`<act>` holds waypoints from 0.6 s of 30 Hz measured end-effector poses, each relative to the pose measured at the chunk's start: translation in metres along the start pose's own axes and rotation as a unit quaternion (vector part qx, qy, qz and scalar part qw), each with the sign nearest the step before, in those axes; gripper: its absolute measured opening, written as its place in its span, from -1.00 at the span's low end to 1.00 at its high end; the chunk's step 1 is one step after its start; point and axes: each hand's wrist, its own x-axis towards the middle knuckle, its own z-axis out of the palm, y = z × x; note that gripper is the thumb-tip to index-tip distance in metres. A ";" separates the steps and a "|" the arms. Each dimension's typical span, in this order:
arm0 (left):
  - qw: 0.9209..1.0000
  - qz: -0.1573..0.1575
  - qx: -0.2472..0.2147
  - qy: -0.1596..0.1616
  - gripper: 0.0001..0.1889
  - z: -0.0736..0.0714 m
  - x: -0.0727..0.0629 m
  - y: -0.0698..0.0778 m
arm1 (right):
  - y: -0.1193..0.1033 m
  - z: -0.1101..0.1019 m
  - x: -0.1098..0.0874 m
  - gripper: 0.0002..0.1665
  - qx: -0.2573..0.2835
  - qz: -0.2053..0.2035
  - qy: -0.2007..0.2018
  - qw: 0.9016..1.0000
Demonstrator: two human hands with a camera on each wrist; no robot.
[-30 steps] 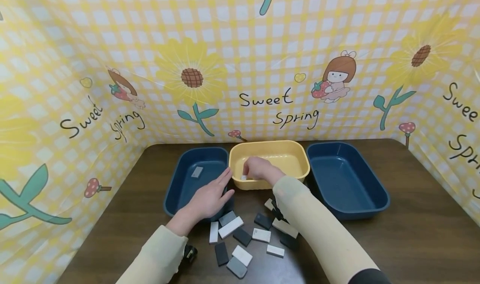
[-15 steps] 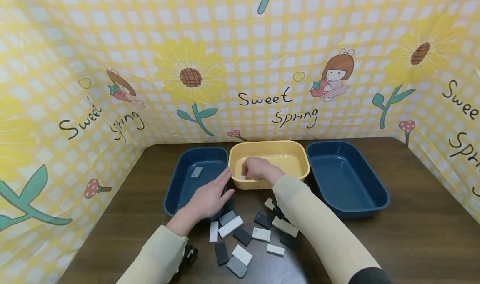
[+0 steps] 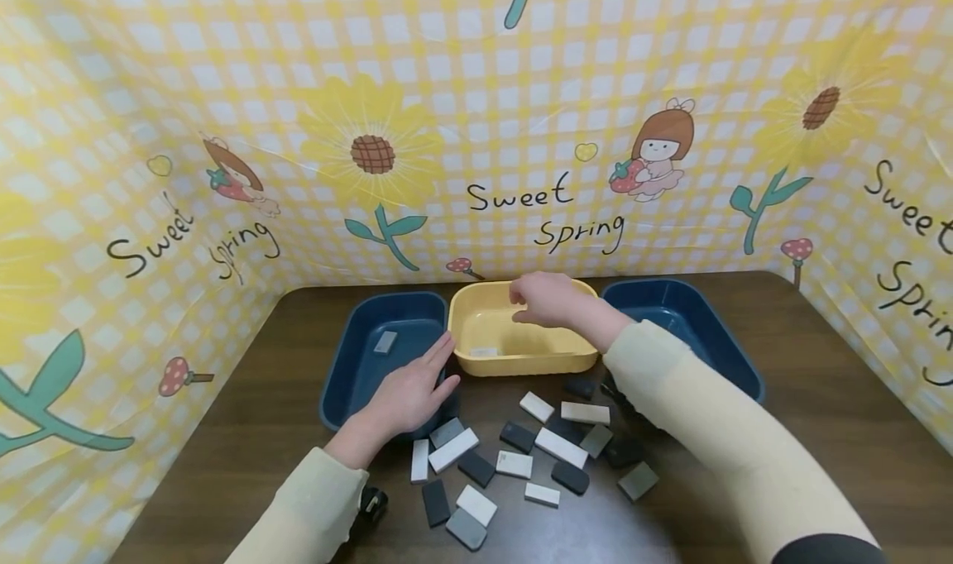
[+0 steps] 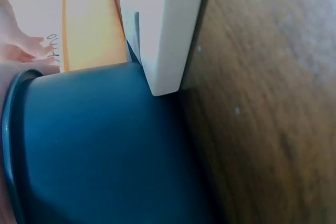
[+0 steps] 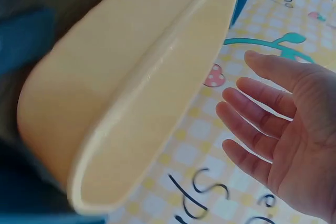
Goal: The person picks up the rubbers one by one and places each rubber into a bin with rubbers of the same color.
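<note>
Now, head: right hand (image 3: pixel 554 301) loose, fingers parted, above the yellow bin (image 3: pixel 532 367), pale block (image 3: pixel 484 352) inside; left hand (image 3: pixel 405 394) straight-fingered across the edge of left blue bin (image 3: pixel 356 384), grey block (image 3: pixel 385 342) inside | left wrist: white block (image 4: pixel 169 35) just beside blue wall (image 4: pixel 105 140) | right wrist: gap showing between fingers and yellow rim (image 5: pixel 131 82)

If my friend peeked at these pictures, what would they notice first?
Probably the bright yellow checked cloth behind the table, with its big sunflowers. Next, the yellow tub between two blue tubs, with the right hand stretched over it. Then the white, gray and black blocks scattered in front.
</note>
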 end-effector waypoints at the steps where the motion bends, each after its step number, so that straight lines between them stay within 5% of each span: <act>1: 1.000 -0.001 0.000 0.001 -0.32 0.000 0.000 0.000 | 0.000 -0.003 -0.005 -0.66 -0.015 -0.002 0.005 1.000; 6: 1.000 0.000 0.001 0.002 -0.32 0.000 0.000 0.000 | -0.003 -0.004 -0.034 -0.66 -0.068 -0.032 0.035 0.997; 11: 1.000 0.003 0.001 -0.001 -0.32 0.000 0.000 0.000 | -0.010 0.006 -0.062 -0.67 -0.148 -0.083 0.070 0.983; 18: 1.000 0.008 0.000 0.000 -0.32 0.001 0.001 -0.002 | -0.017 0.026 -0.090 -0.77 -0.195 -0.144 0.066 0.968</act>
